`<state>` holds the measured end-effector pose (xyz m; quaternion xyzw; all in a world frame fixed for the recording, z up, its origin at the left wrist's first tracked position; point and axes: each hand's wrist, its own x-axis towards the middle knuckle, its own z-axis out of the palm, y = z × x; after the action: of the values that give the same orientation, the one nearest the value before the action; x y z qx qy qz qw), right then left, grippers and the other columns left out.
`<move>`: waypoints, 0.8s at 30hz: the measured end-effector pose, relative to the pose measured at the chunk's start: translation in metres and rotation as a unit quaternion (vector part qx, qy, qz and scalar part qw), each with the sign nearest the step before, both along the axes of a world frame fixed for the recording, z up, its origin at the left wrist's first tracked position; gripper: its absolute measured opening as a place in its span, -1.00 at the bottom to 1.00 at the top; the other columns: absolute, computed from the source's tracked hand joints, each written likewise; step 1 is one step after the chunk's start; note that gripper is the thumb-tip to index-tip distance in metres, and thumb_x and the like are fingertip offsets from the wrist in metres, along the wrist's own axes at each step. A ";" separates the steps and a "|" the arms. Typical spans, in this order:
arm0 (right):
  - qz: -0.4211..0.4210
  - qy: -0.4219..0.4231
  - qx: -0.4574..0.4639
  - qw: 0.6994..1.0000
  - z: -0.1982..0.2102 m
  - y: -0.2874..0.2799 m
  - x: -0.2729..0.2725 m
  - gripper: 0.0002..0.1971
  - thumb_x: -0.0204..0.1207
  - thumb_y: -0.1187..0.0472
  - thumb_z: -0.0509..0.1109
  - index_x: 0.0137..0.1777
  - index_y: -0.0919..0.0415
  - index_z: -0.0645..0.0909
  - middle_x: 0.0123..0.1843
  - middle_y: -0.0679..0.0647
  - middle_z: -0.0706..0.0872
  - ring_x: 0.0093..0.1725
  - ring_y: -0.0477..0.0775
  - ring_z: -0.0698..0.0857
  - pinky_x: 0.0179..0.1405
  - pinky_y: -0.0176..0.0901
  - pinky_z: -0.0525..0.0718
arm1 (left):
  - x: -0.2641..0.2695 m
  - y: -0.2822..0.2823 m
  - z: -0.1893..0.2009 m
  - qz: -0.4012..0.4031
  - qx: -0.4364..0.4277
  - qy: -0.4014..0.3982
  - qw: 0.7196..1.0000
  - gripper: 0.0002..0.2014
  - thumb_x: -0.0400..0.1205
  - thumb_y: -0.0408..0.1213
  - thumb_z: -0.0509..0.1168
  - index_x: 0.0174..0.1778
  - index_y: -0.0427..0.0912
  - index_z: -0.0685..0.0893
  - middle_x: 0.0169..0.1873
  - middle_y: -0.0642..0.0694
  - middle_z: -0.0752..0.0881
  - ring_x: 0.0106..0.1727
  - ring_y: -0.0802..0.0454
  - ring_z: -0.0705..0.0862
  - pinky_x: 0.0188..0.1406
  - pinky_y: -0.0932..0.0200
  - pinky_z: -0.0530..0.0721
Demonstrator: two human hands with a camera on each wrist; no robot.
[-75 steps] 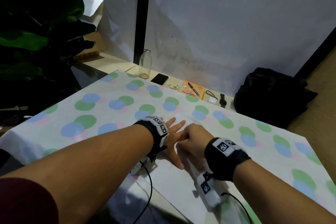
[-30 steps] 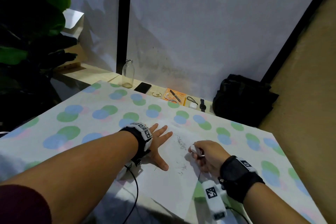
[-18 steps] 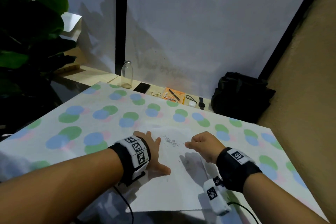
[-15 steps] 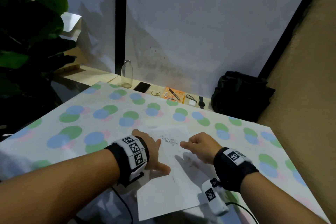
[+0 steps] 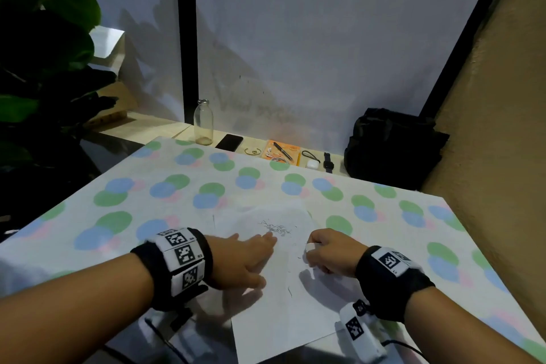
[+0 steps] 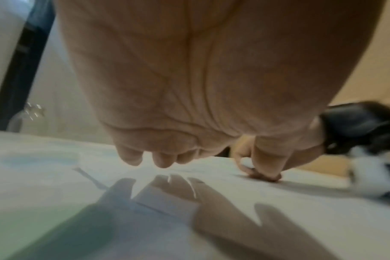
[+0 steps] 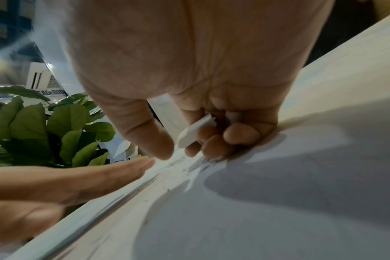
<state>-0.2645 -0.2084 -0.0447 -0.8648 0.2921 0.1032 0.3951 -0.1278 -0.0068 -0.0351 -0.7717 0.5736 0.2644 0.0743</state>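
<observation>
A white sheet of paper (image 5: 280, 304) lies nearest to the person, on a tablecloth (image 5: 177, 195) printed with blue, green and pink dots. The long axis of the sheet runs away from the person toward the wall, and its far end leans a little to the left.

The left hand (image 5: 239, 257) is on the left part of the sheet, palm down. Its fingers are straight and close together and point at a small heap of grey crumbs (image 5: 276, 228) near the far end of the sheet. The thumb lies on the paper. I cannot tell whether the fingertips touch it.

The right hand (image 5: 331, 251) is just beside the heap, on its right. Its fingers are curled, and the thumb and forefinger pinch a small white eraser (image 7: 193, 134). In the right wrist view the eraser is slanted, with one end down toward the paper and the other end up into the palm. The curled fingers rest on the sheet.

Both wrist bands (image 5: 180, 257) carry black-and-white square codes, without readable words.

Beyond the cloth, along the wall, stand a glass bottle (image 5: 203, 122), a dark phone (image 5: 229, 142), a pen (image 5: 282, 150) on an orange card (image 5: 292, 148), and a black bag (image 5: 390, 148). A plant (image 5: 44, 38) is at the far left. Behind it, in the right wrist view, a white box (image 7: 44, 82) shows blurred letters, perhaps "EADERBO".
</observation>
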 end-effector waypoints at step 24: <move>-0.061 -0.013 0.088 0.994 -0.001 0.003 0.001 -0.86 0.47 0.39 0.37 -0.23 0.20 0.49 -0.48 0.11 0.52 -0.57 0.05 0.39 -0.59 -0.28 0.29 | 0.008 -0.036 -0.015 -0.085 0.019 -0.054 0.995 0.00 0.71 0.39 0.04 0.79 -0.23 -0.26 0.76 -0.25 -0.33 0.79 -0.11 -0.28 0.77 -0.19 -0.16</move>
<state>-0.2632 -0.2052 -0.0455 -0.8083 0.3290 0.0934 0.4792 -0.1203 -0.0431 -0.0497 -0.7317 0.6272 0.2259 0.1420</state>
